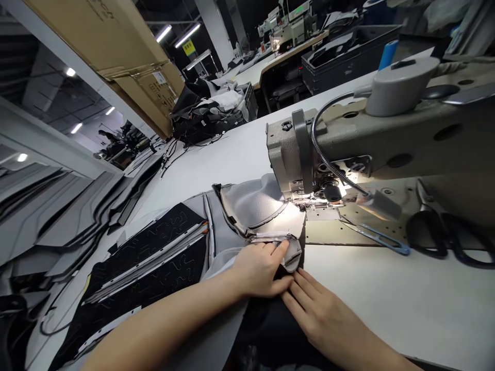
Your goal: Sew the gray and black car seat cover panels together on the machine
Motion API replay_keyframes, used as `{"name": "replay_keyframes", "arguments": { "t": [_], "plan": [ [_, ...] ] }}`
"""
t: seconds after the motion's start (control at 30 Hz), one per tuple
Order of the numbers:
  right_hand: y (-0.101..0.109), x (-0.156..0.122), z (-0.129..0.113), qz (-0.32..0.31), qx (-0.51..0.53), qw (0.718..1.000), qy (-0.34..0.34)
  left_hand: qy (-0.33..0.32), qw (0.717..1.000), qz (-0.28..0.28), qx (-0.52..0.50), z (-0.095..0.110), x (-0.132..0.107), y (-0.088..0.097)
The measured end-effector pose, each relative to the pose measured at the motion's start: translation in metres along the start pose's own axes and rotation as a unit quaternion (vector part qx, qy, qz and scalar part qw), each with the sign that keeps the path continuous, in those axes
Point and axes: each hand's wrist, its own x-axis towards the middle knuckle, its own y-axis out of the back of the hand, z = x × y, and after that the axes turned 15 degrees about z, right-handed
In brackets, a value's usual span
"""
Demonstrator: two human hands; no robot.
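Observation:
A sewn grey and black fabric cover [230, 221] lies partly under the needle area of a sewing machine [328, 154]. My left hand [259, 268] rests on its folded grey edge, index finger extended along the seam and the other fingers curled into the cloth. Close beside it, my right hand [320, 309] holds the cover's dark edge with fingers together; what lies under these fingertips is hidden. Both hands nearly touch, just in front of the lit presser foot area. Black panels with pale strips [154, 247] spread out to the left.
Blue thread snips [381, 239] and black-handled scissors [436, 237] lie right of the needle area. Stacked grey panels [77, 206] line the left side. Beyond the white table [216, 149] stand a crate of fabric [247, 100], a cardboard box [112, 46] and a dark bin [344, 62].

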Motion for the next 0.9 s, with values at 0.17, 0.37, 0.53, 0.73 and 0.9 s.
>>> {"name": "replay_keyframes", "arguments": {
  "t": [0.17, 0.37, 0.53, 0.73, 0.9],
  "plan": [
    [0.001, -0.002, -0.001, 0.034, 0.014, 0.999, -0.035, 0.003, 0.998, -0.014, 0.053, 0.0, 0.005, -0.007],
    [0.001, -0.002, -0.001, 0.042, 0.028, 0.998, -0.045, -0.117, 0.974, 0.171, 0.094, 0.01, 0.001, -0.019],
    [0.004, 0.001, 0.001, 0.023, 0.03, 0.998, -0.051, -0.113, 0.986, 0.109, -0.064, 0.001, 0.008, -0.02],
    [0.007, -0.003, 0.012, -0.006, 0.031, 0.999, -0.025, -0.101, 0.988, 0.044, -0.109, -0.004, 0.021, -0.017],
    [0.007, -0.001, 0.035, -0.022, -0.003, 1.0, 0.017, -0.098, 0.991, 0.03, -0.089, -0.003, 0.041, -0.012]
  ]
}}
